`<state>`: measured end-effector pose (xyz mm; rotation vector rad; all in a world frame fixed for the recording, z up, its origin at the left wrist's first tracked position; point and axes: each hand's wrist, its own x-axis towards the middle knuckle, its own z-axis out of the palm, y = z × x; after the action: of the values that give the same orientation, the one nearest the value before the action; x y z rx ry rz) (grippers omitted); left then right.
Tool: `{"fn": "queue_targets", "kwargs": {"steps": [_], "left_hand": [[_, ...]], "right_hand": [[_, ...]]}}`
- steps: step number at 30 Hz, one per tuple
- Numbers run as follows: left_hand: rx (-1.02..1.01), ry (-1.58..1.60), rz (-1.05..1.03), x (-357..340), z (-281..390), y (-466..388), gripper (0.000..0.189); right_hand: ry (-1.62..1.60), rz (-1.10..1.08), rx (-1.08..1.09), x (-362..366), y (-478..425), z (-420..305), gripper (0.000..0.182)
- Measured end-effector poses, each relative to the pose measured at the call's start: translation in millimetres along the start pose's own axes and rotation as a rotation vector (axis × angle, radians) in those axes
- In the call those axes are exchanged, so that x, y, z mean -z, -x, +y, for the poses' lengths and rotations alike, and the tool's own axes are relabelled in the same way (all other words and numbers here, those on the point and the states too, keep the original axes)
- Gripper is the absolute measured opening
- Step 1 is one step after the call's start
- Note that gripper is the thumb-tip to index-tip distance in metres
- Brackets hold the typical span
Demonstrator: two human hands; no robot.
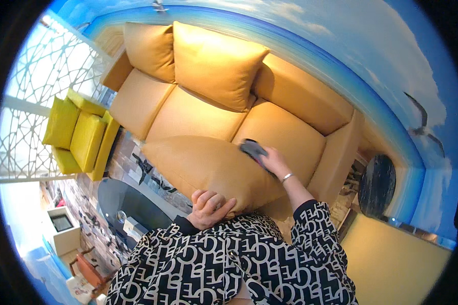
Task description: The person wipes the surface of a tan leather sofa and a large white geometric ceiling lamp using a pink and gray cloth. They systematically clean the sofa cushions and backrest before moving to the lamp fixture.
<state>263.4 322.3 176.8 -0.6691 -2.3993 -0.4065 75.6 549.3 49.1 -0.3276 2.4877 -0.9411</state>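
A large tan cushion (210, 164) lies tilted in front of me, between my body and the three-seat sofa (198, 110). My left hand (210, 209) grips its near edge with curled fingers. My right hand (273, 162) holds a dark grey brush (253, 148) by its handle. The brush head is against the cushion's upper right side; its working face is hidden. Two more back cushions lean on the sofa's backrest: a wide one (217, 65) in the middle and another tan cushion (149, 51) at the left.
Left of the sofa stands a yellow-green armchair (84, 137). A dark oval glass table (133, 206) with a white box (134, 227) on it is close at my left. At the right are a dark round stool (378, 185) and a pale yellow surface (397, 259).
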Motion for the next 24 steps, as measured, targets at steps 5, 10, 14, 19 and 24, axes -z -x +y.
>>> {"fn": "queue_targets", "kwargs": {"steps": [5,10,14,19,24], "left_hand": [[-0.058,0.338,-0.243,3.3,-11.0,-14.4,0.041],[-0.051,0.447,-0.196,-18.9,-4.3,-1.8,0.043],[-0.146,0.445,-0.223,-30.4,-1.3,-32.9,0.042],[-0.182,0.425,-0.266,-61.2,4.4,-48.2,0.045],[-0.117,0.594,-0.277,-100.0,3.4,-53.6,0.061]], "right_hand": [[0.152,0.0,0.056,-32.3,-1.2,59.6,0.035],[-0.138,-0.13,0.82,-3.3,0.8,-148.8,0.03],[0.038,-0.424,1.045,-15.5,-3.6,-176.0,0.033],[0.008,-0.26,0.765,-4.1,-46.3,-121.2,0.03],[-0.026,-0.134,0.375,65.8,-5.3,-77.9,0.04]]}}
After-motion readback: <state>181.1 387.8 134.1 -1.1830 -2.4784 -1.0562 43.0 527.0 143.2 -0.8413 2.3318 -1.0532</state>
